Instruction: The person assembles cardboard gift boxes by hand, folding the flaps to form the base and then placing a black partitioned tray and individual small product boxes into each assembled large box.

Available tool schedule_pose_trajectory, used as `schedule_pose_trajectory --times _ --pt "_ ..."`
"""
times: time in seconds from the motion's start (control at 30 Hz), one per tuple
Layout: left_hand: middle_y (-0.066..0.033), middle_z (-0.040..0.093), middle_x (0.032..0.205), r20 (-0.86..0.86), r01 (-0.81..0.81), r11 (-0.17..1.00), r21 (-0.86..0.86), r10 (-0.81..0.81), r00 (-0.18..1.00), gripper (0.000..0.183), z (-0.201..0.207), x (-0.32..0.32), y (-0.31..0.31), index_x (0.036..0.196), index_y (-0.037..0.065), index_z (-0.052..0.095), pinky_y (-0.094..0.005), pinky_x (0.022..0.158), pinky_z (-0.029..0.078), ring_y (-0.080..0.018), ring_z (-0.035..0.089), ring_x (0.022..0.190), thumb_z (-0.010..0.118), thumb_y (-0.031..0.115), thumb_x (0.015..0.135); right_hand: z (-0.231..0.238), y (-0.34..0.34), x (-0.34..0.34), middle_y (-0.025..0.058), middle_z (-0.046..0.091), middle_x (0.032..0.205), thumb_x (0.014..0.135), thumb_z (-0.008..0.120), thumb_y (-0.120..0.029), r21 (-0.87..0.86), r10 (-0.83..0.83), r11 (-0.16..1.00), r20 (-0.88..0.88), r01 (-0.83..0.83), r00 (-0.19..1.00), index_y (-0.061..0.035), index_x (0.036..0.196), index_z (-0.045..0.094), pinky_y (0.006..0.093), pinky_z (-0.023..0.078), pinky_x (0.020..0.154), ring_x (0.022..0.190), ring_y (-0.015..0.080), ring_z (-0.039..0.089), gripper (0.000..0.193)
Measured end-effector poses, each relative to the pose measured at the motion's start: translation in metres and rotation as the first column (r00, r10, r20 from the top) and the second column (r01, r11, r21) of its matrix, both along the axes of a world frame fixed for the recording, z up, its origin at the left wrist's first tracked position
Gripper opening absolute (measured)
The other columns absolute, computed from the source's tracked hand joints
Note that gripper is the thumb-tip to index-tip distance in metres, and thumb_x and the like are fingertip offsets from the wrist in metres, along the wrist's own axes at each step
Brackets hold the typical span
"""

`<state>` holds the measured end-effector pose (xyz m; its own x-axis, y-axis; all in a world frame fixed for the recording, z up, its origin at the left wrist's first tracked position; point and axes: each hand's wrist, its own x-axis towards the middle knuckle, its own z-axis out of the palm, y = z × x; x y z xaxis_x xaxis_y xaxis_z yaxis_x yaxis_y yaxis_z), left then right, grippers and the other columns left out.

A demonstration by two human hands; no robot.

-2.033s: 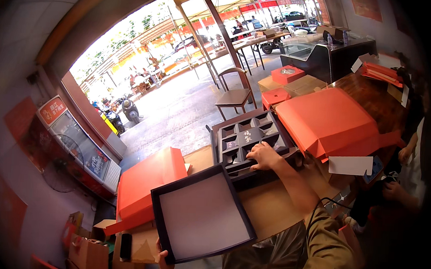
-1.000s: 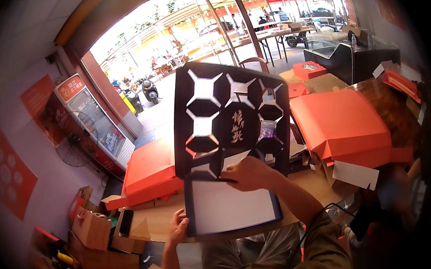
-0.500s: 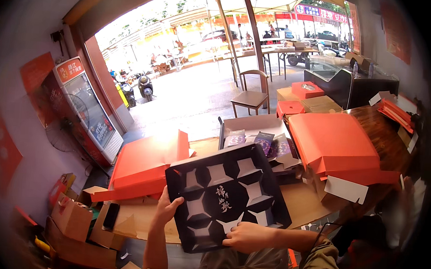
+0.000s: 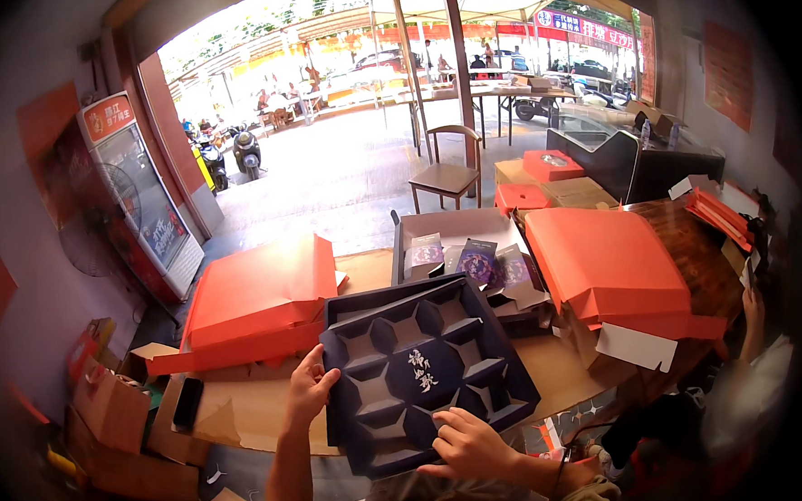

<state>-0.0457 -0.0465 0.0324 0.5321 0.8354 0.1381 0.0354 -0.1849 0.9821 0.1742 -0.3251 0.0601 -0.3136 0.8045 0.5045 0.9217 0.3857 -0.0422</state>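
A dark gift box with a compartment insert (image 4: 422, 374) is tilted in front of me, above the near edge of the cardboard-covered table. Folded-down openings ring its central panel, which bears white brush-style characters. My left hand (image 4: 311, 382) grips its left side, thumb over the rim and the other fingers behind. Over the lower right part is my right hand (image 4: 470, 446), its fingers loosely bent and apart near a compartment, with the thumb stretched toward the near rim. I see nothing held in the right hand.
Large orange-red boxes stand left (image 4: 258, 297) and right (image 4: 604, 266). An open carton (image 4: 452, 224) with small purple-printed packets lies beyond the tray. A phone (image 4: 188, 403) rests at the left; brown cartons (image 4: 121, 408) sit below. Another person's hand (image 4: 753, 314) shows at far right.
My right hand has lifted off the flap it was pressing, its fingers loosening. The lower middle flaps now sit folded down. The view has shifted slightly, and a person has come in at right.
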Motion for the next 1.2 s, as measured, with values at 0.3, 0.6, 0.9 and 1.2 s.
schedule_pose_trajectory --times 0.3,0.6,0.9,1.2 --pt "-0.0024 0.063 0.086 0.049 -0.039 0.998 -0.043 0.041 0.998 0.066 -0.019 -0.016 0.013 0.156 -0.009 0.040 -0.0208 0.051 0.049 -0.0049 0.057 0.065 0.070 0.006 0.099 -0.011 -0.036 0.056 0.0212 0.057 0.135 0.089 0.070 -0.067 0.110 -0.559 0.736 -0.457 0.668 0.692 -0.0022 0.136 0.060 0.0517 0.043 0.111 0.126 0.0396 0.058 0.081" --pt "-0.0146 0.073 0.102 -0.084 -0.022 0.955 0.295 0.049 0.995 0.076 -0.021 0.002 0.012 0.154 -0.012 0.041 -0.0304 0.069 0.056 -0.0178 0.071 0.078 0.076 0.020 0.094 -0.056 -0.050 0.064 0.0277 0.049 0.154 0.074 0.090 -0.060 -0.110 -0.362 0.916 -0.646 0.387 0.672 0.0021 0.152 0.044 0.0485 0.040 0.118 0.144 0.0432 0.049 0.109" --pt "-0.0252 0.076 0.098 -0.569 0.140 0.899 0.415 0.136 0.811 0.076 0.028 0.014 0.012 0.147 -0.005 0.052 -0.0440 0.087 0.057 -0.0398 0.075 0.095 0.070 0.045 0.093 -0.044 -0.055 0.071 0.0275 0.057 0.147 0.053 0.103 -0.053 0.063 -0.236 0.941 -0.581 0.332 0.779 0.0033 0.150 0.046 0.0492 0.048 0.112 0.135 0.0428 0.059 0.126" --pt "-0.0219 0.074 0.112 -0.721 0.302 0.768 0.565 0.281 0.633 0.053 0.045 0.026 0.016 0.138 0.007 0.064 -0.0466 0.091 0.056 -0.0400 0.071 0.105 0.067 0.041 0.097 -0.049 -0.047 0.067 0.0311 0.038 0.161 0.051 0.104 -0.053 0.139 -0.153 0.949 -0.576 0.281 0.803 -0.0027 0.156 0.042 0.0525 0.044 0.116 0.145 0.0478 0.047 0.132"
